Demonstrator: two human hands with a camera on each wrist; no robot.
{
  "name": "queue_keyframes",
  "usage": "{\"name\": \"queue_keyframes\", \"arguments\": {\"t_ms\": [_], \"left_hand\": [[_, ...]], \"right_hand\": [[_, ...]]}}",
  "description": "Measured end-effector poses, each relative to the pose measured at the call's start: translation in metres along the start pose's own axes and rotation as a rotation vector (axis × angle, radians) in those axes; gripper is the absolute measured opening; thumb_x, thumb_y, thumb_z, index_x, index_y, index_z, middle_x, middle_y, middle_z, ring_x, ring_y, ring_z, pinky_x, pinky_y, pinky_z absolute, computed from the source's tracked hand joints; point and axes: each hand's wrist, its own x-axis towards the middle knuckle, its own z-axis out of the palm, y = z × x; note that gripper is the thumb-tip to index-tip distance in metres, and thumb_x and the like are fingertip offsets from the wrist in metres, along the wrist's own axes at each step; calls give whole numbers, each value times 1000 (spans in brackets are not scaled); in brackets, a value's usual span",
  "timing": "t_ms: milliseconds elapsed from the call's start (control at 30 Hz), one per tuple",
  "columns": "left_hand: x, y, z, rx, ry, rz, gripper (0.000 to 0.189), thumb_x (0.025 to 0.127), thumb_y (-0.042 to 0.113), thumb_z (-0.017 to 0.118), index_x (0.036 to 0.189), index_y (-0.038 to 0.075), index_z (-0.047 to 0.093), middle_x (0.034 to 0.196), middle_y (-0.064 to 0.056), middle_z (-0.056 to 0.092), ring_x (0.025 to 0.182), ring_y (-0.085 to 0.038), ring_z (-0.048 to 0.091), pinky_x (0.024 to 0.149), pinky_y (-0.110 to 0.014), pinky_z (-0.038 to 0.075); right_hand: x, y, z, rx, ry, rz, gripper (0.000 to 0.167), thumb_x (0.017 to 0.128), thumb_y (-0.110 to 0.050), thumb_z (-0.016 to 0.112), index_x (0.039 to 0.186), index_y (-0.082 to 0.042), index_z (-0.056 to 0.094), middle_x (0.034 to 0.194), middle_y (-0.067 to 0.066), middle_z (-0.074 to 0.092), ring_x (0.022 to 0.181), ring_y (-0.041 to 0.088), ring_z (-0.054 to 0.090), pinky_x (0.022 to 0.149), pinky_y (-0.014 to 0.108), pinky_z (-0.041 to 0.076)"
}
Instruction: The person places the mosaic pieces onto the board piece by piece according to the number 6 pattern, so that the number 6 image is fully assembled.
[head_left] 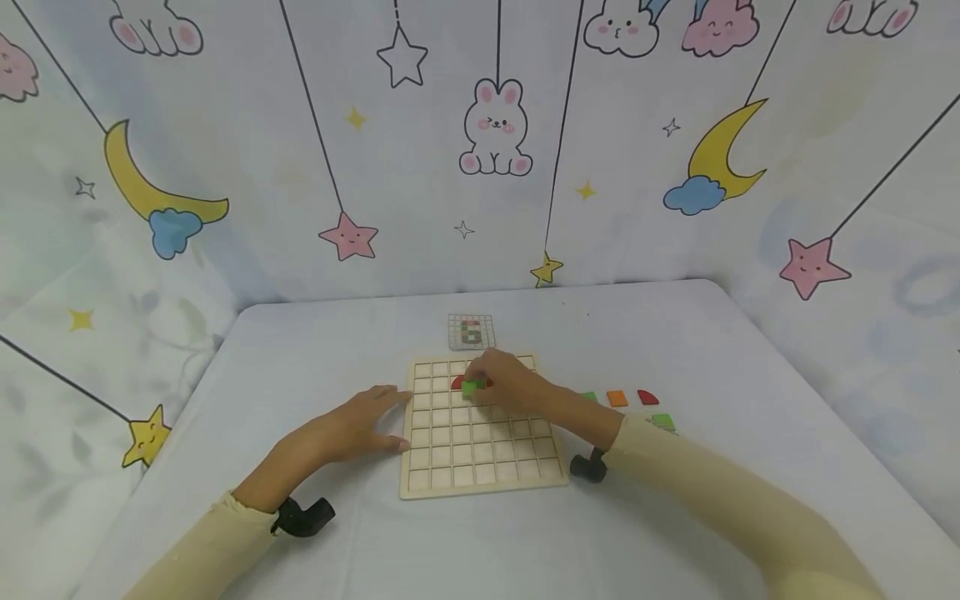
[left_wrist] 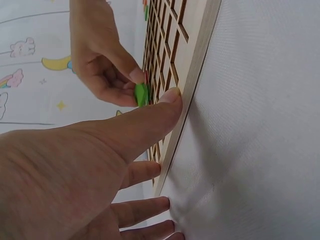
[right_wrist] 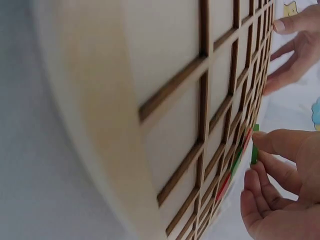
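Note:
A wooden grid board point(head_left: 480, 454) lies on the white table. My right hand point(head_left: 510, 383) pinches a green square tile point(left_wrist: 142, 94) between thumb and fingers, close over the far rows. Under and beside it, pieces sit in the grid: a red quarter-circle piece point(head_left: 456, 382), a green piece point(right_wrist: 237, 162) and another red piece point(right_wrist: 223, 186), in one line. At the board's left edge rests my left hand point(head_left: 363, 425), fingers spread. Its thumb point(left_wrist: 170, 96) touches the rim in the left wrist view. Part of the far grid is hidden behind my right hand.
Beyond the board lies a small grid card point(head_left: 471, 332) with a coloured 6-like figure. To the right are a green tile point(head_left: 588, 396), an orange tile point(head_left: 617, 398), a red quarter-circle point(head_left: 648, 397) and another green tile point(head_left: 663, 422), partly behind the right sleeve point(head_left: 705, 475).

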Motion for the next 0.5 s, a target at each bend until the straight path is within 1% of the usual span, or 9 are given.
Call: {"name": "queue_keyframes", "arguments": {"t_ms": [67, 133, 267, 400, 500], "left_hand": [[0, -1, 0, -3, 2, 2, 79, 96, 42, 78, 159, 8, 45, 164, -27, 38, 153, -47, 35, 121, -64, 34], [-1, -1, 0, 0, 4, 5, 79, 96, 42, 78, 159, 8, 45, 164, -27, 38, 153, -47, 35, 121, -64, 35], [-2, 0, 0, 4, 3, -4, 79, 96, 43, 77, 160, 9, 44, 165, -26, 37, 153, -46, 35, 121, -63, 35], [-2, 1, 0, 3, -3, -10, 81, 96, 44, 78, 160, 9, 44, 165, -26, 37, 153, -46, 35, 121, -63, 34], [-2, 2, -1, 7, -2, -4, 80, 96, 44, 78, 159, 8, 45, 164, -27, 38, 152, -47, 35, 120, -64, 35]], "right_hand": [[3, -4, 4, -19, -9, 1, 17, 96, -5, 75, 113, -2, 77, 110, 7, 69, 99, 17, 57, 82, 28, 52], [5, -8, 7, -28, -10, -3, 16, 95, -3, 75, 110, -1, 77, 108, 8, 69, 98, 18, 57, 82, 29, 52], [7, -15, 11, -18, -15, 9, 19, 92, 1, 74, 111, 0, 77, 109, 9, 70, 99, 20, 58, 86, 34, 53], [7, -19, 15, -27, -38, 43, 24, 93, -3, 77, 117, -1, 77, 113, 8, 69, 103, 18, 59, 92, 35, 54], [7, -20, 16, -68, -46, 32, 23, 95, -6, 77, 118, -1, 78, 111, 8, 69, 101, 19, 59, 91, 36, 54]]}}
